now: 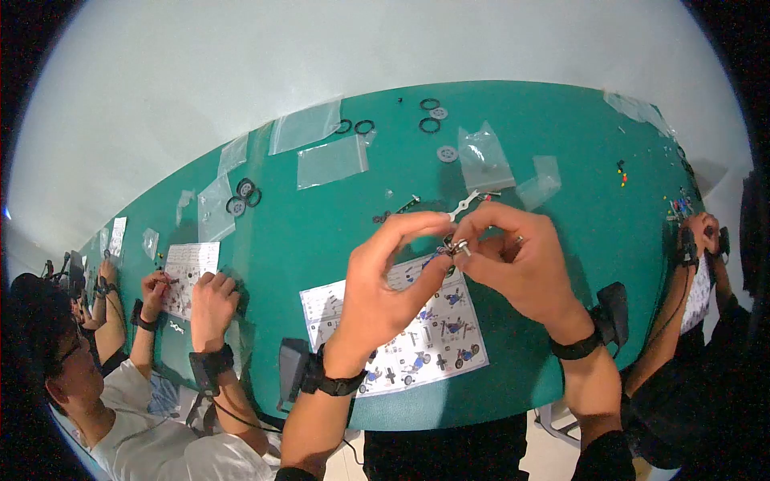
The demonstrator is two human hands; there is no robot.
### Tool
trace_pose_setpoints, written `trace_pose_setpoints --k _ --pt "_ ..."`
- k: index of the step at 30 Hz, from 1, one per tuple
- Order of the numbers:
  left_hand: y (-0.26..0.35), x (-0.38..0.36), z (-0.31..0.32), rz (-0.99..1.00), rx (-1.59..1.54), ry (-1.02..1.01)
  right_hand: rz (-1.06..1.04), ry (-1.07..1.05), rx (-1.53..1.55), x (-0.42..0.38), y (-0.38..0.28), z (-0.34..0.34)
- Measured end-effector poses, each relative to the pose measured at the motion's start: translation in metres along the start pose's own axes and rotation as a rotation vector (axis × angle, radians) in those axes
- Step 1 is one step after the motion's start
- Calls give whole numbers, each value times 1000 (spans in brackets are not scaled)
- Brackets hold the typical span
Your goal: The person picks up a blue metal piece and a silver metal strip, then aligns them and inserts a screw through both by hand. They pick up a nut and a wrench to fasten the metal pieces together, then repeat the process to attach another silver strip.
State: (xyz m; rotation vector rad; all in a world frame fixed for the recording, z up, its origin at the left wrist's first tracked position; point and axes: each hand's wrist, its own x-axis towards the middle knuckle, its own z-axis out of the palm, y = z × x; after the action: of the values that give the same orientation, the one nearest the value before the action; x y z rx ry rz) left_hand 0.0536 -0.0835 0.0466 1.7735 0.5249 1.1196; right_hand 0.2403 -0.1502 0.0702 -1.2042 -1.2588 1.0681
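Over the instruction sheet (449,345), both my hands meet at a small dark-and-light-grey building-toy assembly (459,245). My left hand (385,276) holds it between thumb and fingertips, with a wide gap in the curl of the hand. Closed around its other side are the thumb and fingers of my right hand (517,252), which hide part of it. Just beyond my fingertips lies a pale grey flat link piece (464,206). Small dark pieces (383,217) rest on the table near my left fingers. Printed diagrams of a blue motorcycle cover the sheet.
Black tyre rings (430,126) and a grey wheel hub (447,154) lie farther back on the green table (561,248). Clear plastic bags (333,162) are spread around. A person in white (152,433) works at left; another person's hands (703,232) are at the right edge.
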Motion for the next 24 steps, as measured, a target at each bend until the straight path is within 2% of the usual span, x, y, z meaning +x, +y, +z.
trace_pose_setpoints --k 2,5,6,11,14,17,20,24 --pt "0 -3 2 -175 -264 -23 -57 -5 -20 2 3 -1" --pt "3 -3 5 -165 -335 14 -166 -34 -98 4 2 -9" --pt "5 -3 5 -103 -222 16 -207 -49 -131 4 0 -10" --pt "13 5 0 185 312 -25 -125 -56 -102 3 1 -7" --pt "15 5 1 202 364 -16 -93 -32 -141 4 2 -6" --pt "8 2 9 32 310 58 -99 3 -246 5 -1 -6" --pt "-5 -3 20 -151 82 142 -110 42 -307 6 4 -3" --pt "-16 -7 25 -208 -129 188 -95 78 -274 8 12 -2"
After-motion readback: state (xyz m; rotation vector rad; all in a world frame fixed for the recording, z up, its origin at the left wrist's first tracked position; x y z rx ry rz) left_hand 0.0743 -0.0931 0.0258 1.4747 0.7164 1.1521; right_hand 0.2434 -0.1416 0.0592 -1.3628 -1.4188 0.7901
